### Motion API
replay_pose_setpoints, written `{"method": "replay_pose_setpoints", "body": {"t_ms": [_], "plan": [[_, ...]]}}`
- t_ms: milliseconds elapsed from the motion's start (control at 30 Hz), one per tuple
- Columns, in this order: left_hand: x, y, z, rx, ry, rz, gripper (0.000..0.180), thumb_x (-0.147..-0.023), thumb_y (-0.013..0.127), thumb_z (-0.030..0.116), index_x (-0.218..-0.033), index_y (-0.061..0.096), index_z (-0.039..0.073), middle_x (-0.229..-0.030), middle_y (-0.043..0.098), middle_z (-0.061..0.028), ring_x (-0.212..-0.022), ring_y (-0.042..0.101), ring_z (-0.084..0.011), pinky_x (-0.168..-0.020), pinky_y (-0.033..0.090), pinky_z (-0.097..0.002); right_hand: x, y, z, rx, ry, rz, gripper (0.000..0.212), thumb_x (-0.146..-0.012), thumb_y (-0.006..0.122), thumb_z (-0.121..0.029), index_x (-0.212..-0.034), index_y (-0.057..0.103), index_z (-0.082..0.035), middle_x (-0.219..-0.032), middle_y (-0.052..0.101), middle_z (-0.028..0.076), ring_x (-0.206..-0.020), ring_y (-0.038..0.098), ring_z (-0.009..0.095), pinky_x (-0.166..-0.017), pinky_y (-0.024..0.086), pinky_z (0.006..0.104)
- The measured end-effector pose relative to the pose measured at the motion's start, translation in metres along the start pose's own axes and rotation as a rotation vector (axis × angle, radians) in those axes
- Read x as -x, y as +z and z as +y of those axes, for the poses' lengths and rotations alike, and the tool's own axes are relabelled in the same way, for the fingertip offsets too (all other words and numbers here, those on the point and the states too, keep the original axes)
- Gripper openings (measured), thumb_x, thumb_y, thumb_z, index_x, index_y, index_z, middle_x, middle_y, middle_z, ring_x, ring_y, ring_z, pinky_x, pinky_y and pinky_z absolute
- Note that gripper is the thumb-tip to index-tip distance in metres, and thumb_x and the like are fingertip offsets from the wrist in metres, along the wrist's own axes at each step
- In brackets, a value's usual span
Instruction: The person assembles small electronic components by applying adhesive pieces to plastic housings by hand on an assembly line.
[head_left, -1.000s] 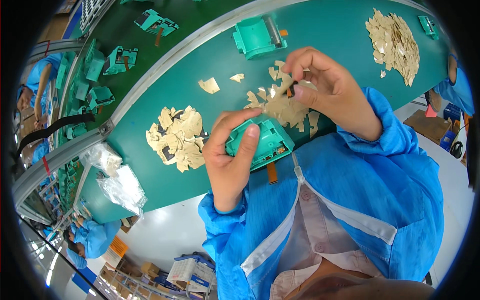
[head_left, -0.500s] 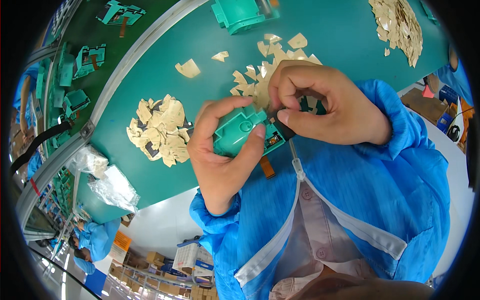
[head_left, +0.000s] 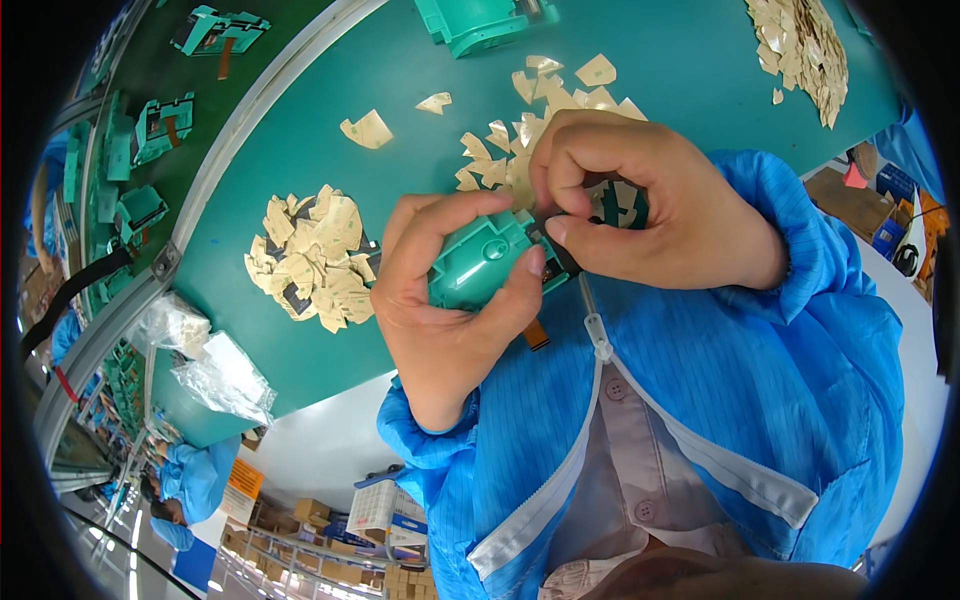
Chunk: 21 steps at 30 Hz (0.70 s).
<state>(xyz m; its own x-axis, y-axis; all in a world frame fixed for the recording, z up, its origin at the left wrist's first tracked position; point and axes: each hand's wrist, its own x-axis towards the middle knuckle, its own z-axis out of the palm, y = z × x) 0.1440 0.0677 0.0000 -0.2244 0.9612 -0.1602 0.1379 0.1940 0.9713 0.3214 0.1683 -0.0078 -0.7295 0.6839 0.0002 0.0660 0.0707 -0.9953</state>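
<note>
**Shell (head_left: 475,265) in the left hand (head_left: 430,320), right hand (head_left: 665,205) pinched in at its end**

So the green shell is up above the near edge of the desk (head_left: 320,370), right in front of the blue jacket (head_left: 700,350). Left hand's got it properly: fingers over the far side, thumb on the near side. An orange ribbon (head_left: 537,335) pokes out below it, toward the jacket.

Right hand is in a narrow pinch, thumb close to the index finger, at the shell's right end. There's a dark bit (head_left: 563,262) right there, but the fingers cover most of it, so I can't tell if they're actually gripping it.

Desk is pretty messy tbh. Beige scraps (head_left: 495,170) lie just beyond the hands, with one heap (head_left: 315,260) to the left and another pile (head_left: 800,65) far right. A second shell (head_left: 470,25) sits on the far side, and some clear bags (head_left: 230,375) are near left.
</note>
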Motion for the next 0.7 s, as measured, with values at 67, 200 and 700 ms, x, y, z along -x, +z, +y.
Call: {"method": "replay_pose_setpoints", "body": {"t_ms": [67, 200, 700], "plan": [[0.0009, -0.0001, 0.0008, -0.007, 0.001, 0.011, 0.038, -0.071, 0.081, 0.001, -0.107, 0.070, 0.006, -0.096, 0.059, -0.0048, -0.086, 0.059, -0.0144, -0.077, 0.047, -0.0258, -0.0013, 0.0014, 0.0009, -0.011, 0.000, -0.010, 0.018, -0.076, 0.066, -0.002, -0.076, 0.048, -0.002, -0.071, 0.047, 0.006, -0.067, 0.045, 0.016, -0.062, 0.040, 0.0312], [-0.0005, 0.0013, 0.0002, -0.020, 0.008, 0.022, 0.034, -0.073, 0.080, 0.000, -0.105, 0.070, 0.006, -0.095, 0.060, -0.0052, -0.086, 0.059, -0.0145, -0.077, 0.047, -0.0261, -0.0011, 0.0008, 0.0013, -0.028, 0.001, -0.016, 0.018, -0.076, 0.065, -0.002, -0.075, 0.047, -0.002, -0.071, 0.047, 0.006, -0.067, 0.044, 0.017, -0.062, 0.040, 0.0315], [-0.0008, 0.0020, -0.0033, 0.031, -0.006, 0.008, 0.032, -0.074, 0.079, -0.002, -0.104, 0.070, 0.005, -0.097, 0.060, -0.0049, -0.088, 0.059, -0.0137, -0.078, 0.047, -0.0250, -0.0016, -0.0073, -0.0017, -0.018, 0.127, -0.126, 0.025, -0.081, 0.062, 0.006, -0.074, 0.041, -0.006, -0.083, 0.055, 0.006, -0.078, 0.052, 0.016, -0.070, 0.042, 0.0294]]}}
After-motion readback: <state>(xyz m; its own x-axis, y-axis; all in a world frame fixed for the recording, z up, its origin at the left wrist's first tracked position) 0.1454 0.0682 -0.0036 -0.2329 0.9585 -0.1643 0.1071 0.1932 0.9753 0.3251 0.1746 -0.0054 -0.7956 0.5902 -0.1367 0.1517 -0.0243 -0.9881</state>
